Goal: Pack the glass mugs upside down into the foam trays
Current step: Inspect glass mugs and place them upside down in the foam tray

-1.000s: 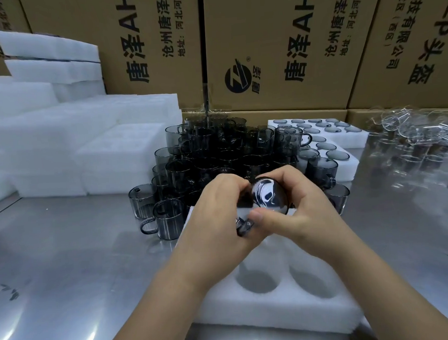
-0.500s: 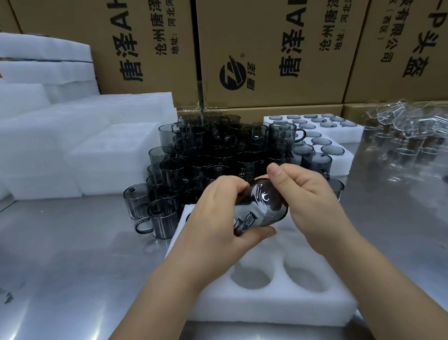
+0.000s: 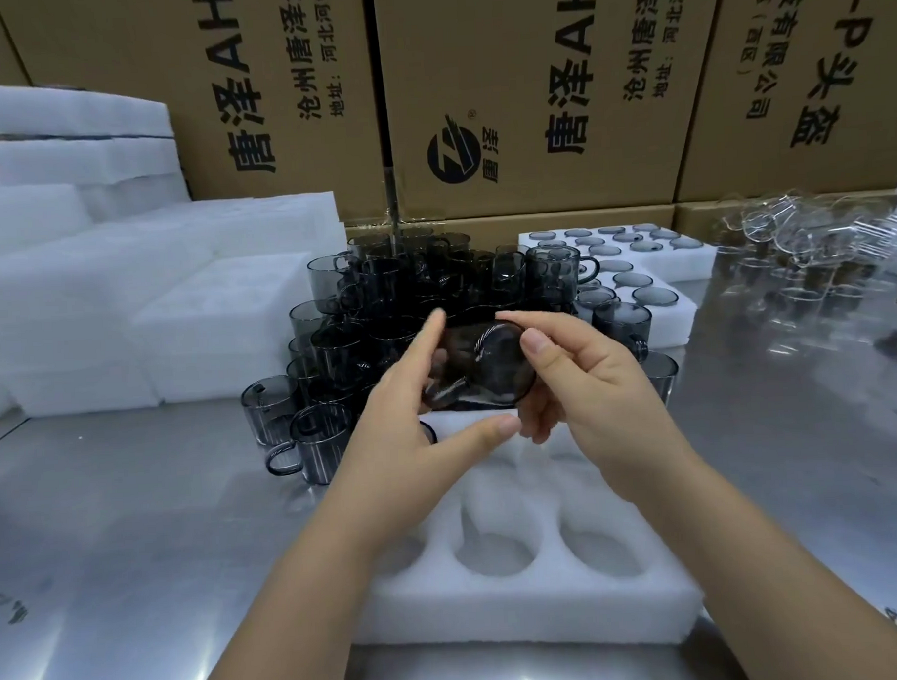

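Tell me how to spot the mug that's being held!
Start at the shiny metal table, then find the nearest white foam tray. Above it, the left hand and right hand hold one smoky mug. It alone is lifted and tipped sideways; the other mugs stand crowded behind.

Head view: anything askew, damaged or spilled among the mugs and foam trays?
Nothing stands out. The left hand and right hand hold one grey glass mug over the foam tray; the stacked mugs behind show no breakage.

The left hand (image 3: 404, 429) and right hand (image 3: 597, 384) are bare. The forearms (image 3: 304, 603) are bare too, as far as they show. The fingernails (image 3: 536, 343) are short and plain.
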